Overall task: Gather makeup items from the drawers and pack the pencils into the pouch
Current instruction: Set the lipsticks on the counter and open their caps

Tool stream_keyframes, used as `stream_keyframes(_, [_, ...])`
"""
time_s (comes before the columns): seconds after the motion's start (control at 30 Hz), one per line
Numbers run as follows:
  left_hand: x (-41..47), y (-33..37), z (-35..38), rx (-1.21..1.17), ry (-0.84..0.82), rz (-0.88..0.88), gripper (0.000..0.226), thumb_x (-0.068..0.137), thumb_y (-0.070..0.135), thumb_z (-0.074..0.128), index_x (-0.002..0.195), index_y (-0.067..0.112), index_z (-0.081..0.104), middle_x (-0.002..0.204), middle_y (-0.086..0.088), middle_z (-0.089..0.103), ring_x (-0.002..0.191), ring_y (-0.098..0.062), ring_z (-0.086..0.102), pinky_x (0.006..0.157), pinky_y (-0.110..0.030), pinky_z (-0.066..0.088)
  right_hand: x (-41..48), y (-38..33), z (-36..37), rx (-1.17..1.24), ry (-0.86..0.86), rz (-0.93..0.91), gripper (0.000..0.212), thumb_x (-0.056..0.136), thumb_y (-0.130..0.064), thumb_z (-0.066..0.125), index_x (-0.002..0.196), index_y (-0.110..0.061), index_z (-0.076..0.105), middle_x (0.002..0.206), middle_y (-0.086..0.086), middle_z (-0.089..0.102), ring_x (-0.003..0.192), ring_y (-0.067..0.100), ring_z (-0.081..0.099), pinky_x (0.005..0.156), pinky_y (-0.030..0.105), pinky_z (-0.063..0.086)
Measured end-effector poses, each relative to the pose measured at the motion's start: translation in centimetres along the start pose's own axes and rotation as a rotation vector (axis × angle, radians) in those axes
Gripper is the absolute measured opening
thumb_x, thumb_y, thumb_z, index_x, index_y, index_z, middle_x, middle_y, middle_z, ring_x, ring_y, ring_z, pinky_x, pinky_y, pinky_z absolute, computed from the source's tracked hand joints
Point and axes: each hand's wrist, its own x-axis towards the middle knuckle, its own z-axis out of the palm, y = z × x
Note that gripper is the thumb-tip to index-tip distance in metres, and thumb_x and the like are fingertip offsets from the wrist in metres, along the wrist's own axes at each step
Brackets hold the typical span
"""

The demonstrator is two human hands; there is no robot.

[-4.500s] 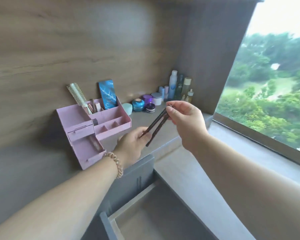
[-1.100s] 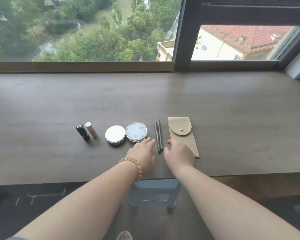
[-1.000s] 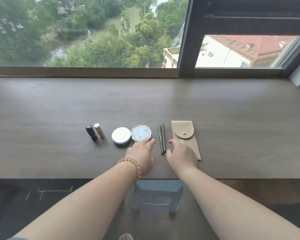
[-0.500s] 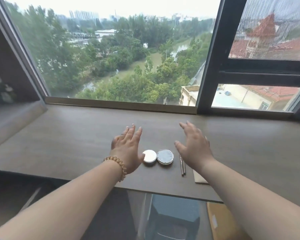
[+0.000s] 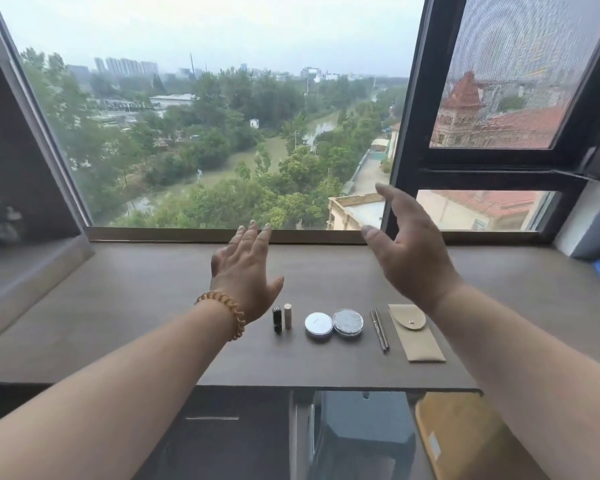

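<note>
Beneath my raised right hand (image 5: 409, 258), empty and loose-fingered like my left hand (image 5: 245, 271), the two pencils (image 5: 380, 329) lie side by side on the desk (image 5: 136, 306), pointing away from me, just left of the closed pouch (image 5: 417, 336), nearer my right.

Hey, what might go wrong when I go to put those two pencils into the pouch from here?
The pouch has its flap snapped shut, so it needs opening first; pushing a tip at it may just slide it along. The two thin pencils lie side by side not far from the front edge of the desk, so a clumsy pinch could roll one off.
</note>
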Motion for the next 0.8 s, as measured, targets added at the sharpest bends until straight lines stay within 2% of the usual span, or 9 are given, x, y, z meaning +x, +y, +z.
stream_keyframes(0.1, [-1.1, -0.8, 2.0, 0.0, -0.084, -0.007, 0.081, 0.087, 0.046, 0.051, 0.15, 0.027, 0.003, 0.16, 0.001, 0.002, 0.147, -0.015, 0.002, 0.115, -0.038, 0.009, -2.8, 0.9, 4.2, -0.056, -0.147, 0.107, 0.058, 0.085, -0.031, 0.055, 0.14, -0.022, 0.04, 0.146, 0.001, 0.042, 0.135, 0.019, 0.036, 0.112, 0.046, 0.027])
stream_keyframes(0.2, [-1.4, -1.7, 4.1, 0.015, -0.155, -0.025, 0.078, 0.087, 0.045, 0.05, 0.15, 0.027, 0.007, 0.16, 0.002, 0.009, 0.147, -0.016, 0.006, 0.114, -0.039, 0.011, -4.6, 2.2, 7.3, -0.137, -0.262, 0.172, 0.056, 0.089, -0.027, 0.056, 0.141, -0.025, 0.037, 0.148, -0.003, 0.039, 0.135, 0.017, 0.033, 0.109, 0.037, 0.022])
stream_keyframes(0.33, [-0.7, -3.3, 7.3, -0.008, -0.24, -0.13, 0.072, 0.088, 0.041, 0.05, 0.149, 0.028, 0.013, 0.157, 0.005, 0.021, 0.146, -0.016, 0.011, 0.112, -0.039, 0.014, -5.2, 4.4, 10.9, -0.188, -0.391, 0.224, 0.055, 0.09, -0.029, 0.053, 0.142, -0.027, 0.035, 0.148, -0.008, 0.038, 0.135, 0.015, 0.032, 0.109, 0.034, 0.019])
stream_keyframes(0.47, [0.8, -4.0, 11.0, 0.006, -0.298, -0.186, 0.07, 0.089, 0.04, 0.049, 0.148, 0.028, 0.014, 0.156, 0.007, 0.023, 0.146, -0.015, 0.011, 0.111, -0.038, 0.015, -3.7, 8.0, 15.0, -0.234, -0.484, 0.202, 0.054, 0.09, -0.026, 0.05, 0.142, -0.026, 0.035, 0.144, -0.008, 0.043, 0.134, 0.014, 0.034, 0.107, 0.03, 0.018])
stream_keyframes(0.8, [3.7, -6.8, 17.7, 0.004, -0.397, -0.273, 0.071, 0.089, 0.04, 0.049, 0.149, 0.029, 0.013, 0.156, 0.007, 0.023, 0.146, -0.016, 0.009, 0.11, -0.035, 0.013, -0.1, 14.6, 26.3, -0.331, -0.744, 0.17, 0.045, 0.09, -0.02, 0.048, 0.135, -0.029, 0.045, 0.13, -0.006, 0.055, 0.129, 0.019, 0.041, 0.105, 0.035, 0.025])
